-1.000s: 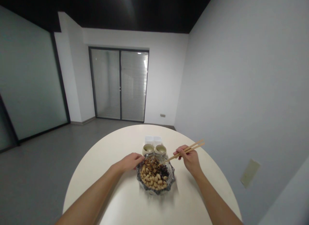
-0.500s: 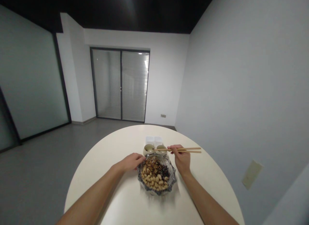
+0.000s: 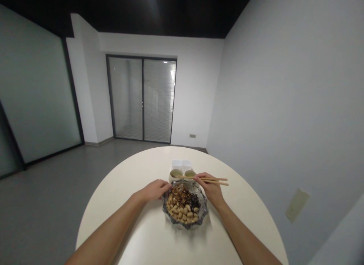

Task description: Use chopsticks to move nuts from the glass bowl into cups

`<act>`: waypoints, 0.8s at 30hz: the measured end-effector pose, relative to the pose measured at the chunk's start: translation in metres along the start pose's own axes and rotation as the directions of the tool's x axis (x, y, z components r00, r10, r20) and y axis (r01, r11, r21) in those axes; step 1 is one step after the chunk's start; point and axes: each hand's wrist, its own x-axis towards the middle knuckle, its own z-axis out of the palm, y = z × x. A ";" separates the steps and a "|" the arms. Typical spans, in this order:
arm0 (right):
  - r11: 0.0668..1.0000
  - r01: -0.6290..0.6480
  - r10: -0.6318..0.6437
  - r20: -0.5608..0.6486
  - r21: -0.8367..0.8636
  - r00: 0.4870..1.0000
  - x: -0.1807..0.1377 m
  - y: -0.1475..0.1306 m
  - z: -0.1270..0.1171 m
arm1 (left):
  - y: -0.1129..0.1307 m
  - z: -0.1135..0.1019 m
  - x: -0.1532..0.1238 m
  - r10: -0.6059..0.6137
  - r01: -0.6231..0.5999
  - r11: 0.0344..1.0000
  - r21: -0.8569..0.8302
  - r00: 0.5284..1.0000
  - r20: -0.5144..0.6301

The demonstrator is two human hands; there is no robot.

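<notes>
Left hand (image 3: 155,190) sits on the table (image 3: 133,181), fingers curled in against the near-left rim of the bowl (image 3: 203,211). The fingertips are hidden at the glass, so there's no telling whether it's gripping or just resting. The bowl sits between the two hands, heaped with nuts (image 3: 182,208): pale ones at the front, striped seeds behind, and a dark patch too small to make out. Just past the fingers are two cups (image 3: 175,174), side by side, contents unclear. Beyond them are two white boxes (image 3: 181,163), half hidden by the cups. Chopsticks (image 3: 221,180) lie nearly level, tips out over the cups, with the middle of the sticks covered by fingers. Right hand (image 3: 210,188) pinches them, thumb and fingers closed around the pair, just beyond the bowl's right rim.
</notes>
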 end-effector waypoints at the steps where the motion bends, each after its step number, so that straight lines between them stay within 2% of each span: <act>1: 1.000 -0.002 0.002 -0.005 -0.002 1.000 0.000 0.000 -0.003 | 0.000 0.000 0.000 -0.002 0.002 1.000 -0.003 1.000 -0.001; 5: 1.000 0.023 -0.023 -0.032 -0.014 0.999 0.000 -0.004 -0.014 | 0.000 0.001 0.001 0.004 -0.004 1.000 -0.007 1.000 -0.005; 12: 0.997 0.049 -0.053 0.062 0.059 0.997 -0.003 -0.006 -0.018 | 0.003 0.001 0.000 0.017 -0.017 1.000 -0.003 1.000 -0.008; 18: 0.993 0.108 -0.112 0.119 0.044 0.986 -0.005 -0.015 -0.023 | 0.002 0.002 0.000 -0.009 0.009 0.999 -0.031 1.000 -0.003; 24: 0.990 0.138 -0.140 0.109 0.024 0.984 -0.003 -0.017 -0.029 | 0.001 0.002 0.000 0.001 -0.001 0.999 -0.039 1.000 0.005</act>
